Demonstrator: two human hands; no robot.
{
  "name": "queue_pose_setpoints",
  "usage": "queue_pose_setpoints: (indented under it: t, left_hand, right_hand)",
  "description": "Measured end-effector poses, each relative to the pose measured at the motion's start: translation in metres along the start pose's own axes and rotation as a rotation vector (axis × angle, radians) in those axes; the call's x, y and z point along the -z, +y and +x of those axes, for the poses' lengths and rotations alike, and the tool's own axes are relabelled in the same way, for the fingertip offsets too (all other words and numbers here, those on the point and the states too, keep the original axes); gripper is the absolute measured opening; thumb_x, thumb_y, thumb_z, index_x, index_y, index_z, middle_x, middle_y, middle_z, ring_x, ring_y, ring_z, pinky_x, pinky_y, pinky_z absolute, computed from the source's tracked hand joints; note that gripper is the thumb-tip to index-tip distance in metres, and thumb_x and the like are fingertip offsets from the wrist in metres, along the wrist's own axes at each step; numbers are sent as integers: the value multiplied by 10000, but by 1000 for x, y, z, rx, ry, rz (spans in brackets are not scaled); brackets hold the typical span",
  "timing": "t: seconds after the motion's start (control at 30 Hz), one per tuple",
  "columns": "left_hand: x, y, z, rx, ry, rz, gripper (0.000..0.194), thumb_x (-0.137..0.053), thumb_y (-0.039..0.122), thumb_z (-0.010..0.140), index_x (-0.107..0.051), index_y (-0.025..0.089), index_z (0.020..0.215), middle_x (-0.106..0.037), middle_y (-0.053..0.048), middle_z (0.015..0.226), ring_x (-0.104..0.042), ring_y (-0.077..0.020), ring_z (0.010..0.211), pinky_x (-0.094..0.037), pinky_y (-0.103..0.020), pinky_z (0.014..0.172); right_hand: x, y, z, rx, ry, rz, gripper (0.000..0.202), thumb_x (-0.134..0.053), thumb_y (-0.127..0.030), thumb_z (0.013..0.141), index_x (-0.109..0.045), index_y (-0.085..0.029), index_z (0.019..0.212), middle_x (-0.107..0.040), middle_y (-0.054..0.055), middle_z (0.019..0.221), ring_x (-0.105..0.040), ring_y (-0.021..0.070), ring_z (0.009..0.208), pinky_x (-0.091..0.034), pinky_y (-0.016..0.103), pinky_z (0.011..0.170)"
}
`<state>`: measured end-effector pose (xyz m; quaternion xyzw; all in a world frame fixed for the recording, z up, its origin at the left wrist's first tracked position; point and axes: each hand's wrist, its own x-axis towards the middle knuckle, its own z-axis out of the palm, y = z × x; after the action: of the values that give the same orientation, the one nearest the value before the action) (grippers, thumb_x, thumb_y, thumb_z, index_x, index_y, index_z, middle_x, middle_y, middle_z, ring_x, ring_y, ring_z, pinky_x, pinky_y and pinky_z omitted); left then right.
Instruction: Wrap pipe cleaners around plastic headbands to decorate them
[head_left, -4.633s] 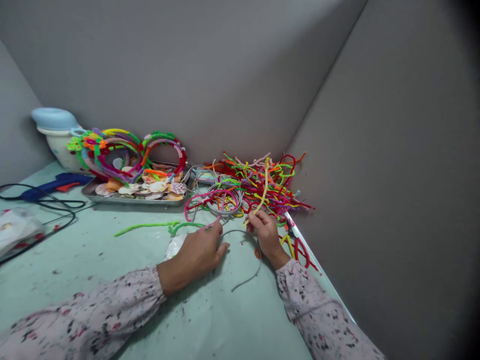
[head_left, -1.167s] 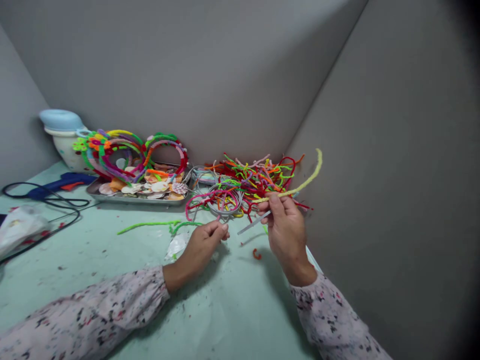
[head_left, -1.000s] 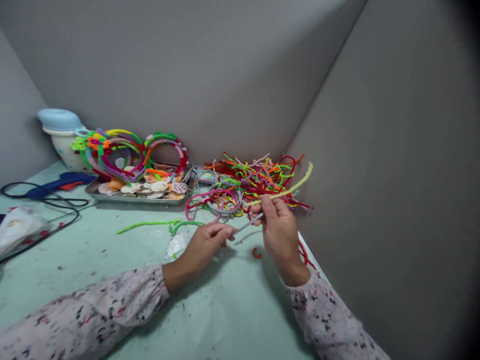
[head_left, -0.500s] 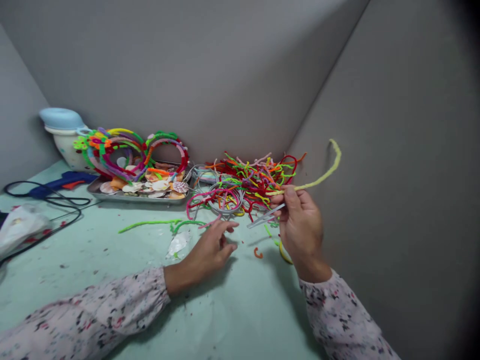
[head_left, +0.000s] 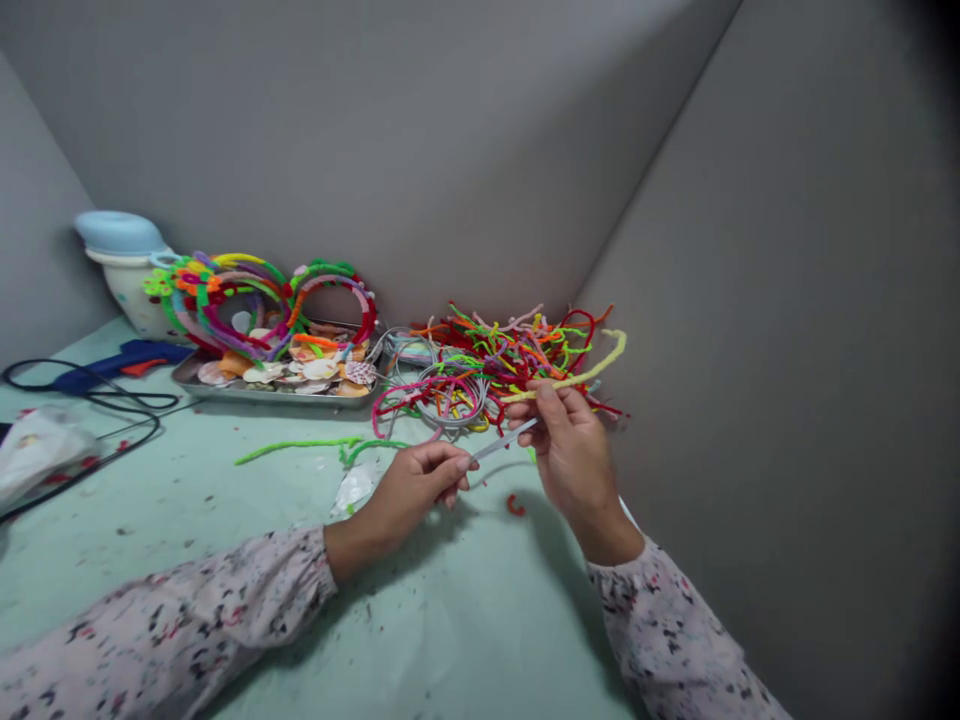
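Shallow rectangular metal tray [head_left: 285, 398]: mixed seashells [head_left: 319, 370] inside. Left: blue plastic glue gun [head_left: 94, 376]. Behind left: white blue-lidded jar [head_left: 133, 290]. Right: tangled multicoloured pipe-cleaner heap [head_left: 517, 355], curved yellow pipe cleaner [head_left: 585, 378].

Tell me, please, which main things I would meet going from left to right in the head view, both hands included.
White plastic bag, container with a light-blue lid, metal tray of shells, left hand, thin pale strip, right hand.

Head-worn view, facing forward and down, close above the table [head_left: 450, 640]
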<state>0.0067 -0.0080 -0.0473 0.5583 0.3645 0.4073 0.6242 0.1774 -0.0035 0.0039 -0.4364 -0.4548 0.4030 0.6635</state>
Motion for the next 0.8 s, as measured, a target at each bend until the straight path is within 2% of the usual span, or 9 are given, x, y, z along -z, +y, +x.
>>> queue_pose_setpoints:
  t: [0.13, 0.23, 0.33, 0.43, 0.63, 0.8]
  left_hand:
    - [5, 4, 4, -21, 60, -36, 272, -617, 412, 810, -615, 141, 791, -574, 14, 678, -472, -76, 529, -366, -199, 515]
    - [7, 8, 7, -41, 98, -44, 276, -610, 424, 813, -612, 148, 808, -570, 19, 685, -465, -77, 529, -359, -201, 519]
    - [9, 9, 10, -70, 123, -68, 286, -618, 432, 806, -598, 149, 768, -568, 22, 679, -462, -76, 530, -357, -202, 525]
    - [9, 7, 11, -62, 125, -131, 304, -620, 443, 807, -583, 149, 739, -566, 22, 673, -470, -77, 536, -366, -203, 532]
    - [10, 0, 13, -15, 141, -210, 326, -642, 463, 788, -621, 144, 851, -550, 28, 683, -461, -73, 535, -365, -195, 527]
    - [12, -3, 14, -25, 151, -204, 324, -649, 450, 788, -632, 135, 858, -547, 21, 681, -461, -74, 544, -365, -197, 533]
  right_hand:
    - [8, -12, 3, -90, -109, 28, 273, -658, -446, 790, -676, -215, 934, -718, 34, 896, -663, 119, 670, -508, 193, 492]
    - [10, -16, 1, -147, -226, -17, 258, -675, -439, 772, -712, -204, 870, -705, 62, 1029, -681, 155, 799, -555, 231, 578]
    - [4, -10, -4, -106, -308, -100, 240, -676, -404, 775, -724, -190, 872, -716, 57, 883, -670, 153, 744, -557, 246, 576]
    - [-4, 5, -10, -7, -244, -205, 208, -671, -356, 780, -714, -196, 907, -701, 29, 765, -650, 141, 673, -549, 252, 559]
    - [-9, 42, -20, 153, -58, -318, 158, -673, -330, 776, -661, -200, 865, -669, 13, 795, -628, 137, 668, -544, 275, 595]
    - [-7, 62, -27, 180, -38, -349, 135, -621, -330, 824, -607, -208, 881, -627, -5, 765, -610, 131, 653, -528, 271, 611]
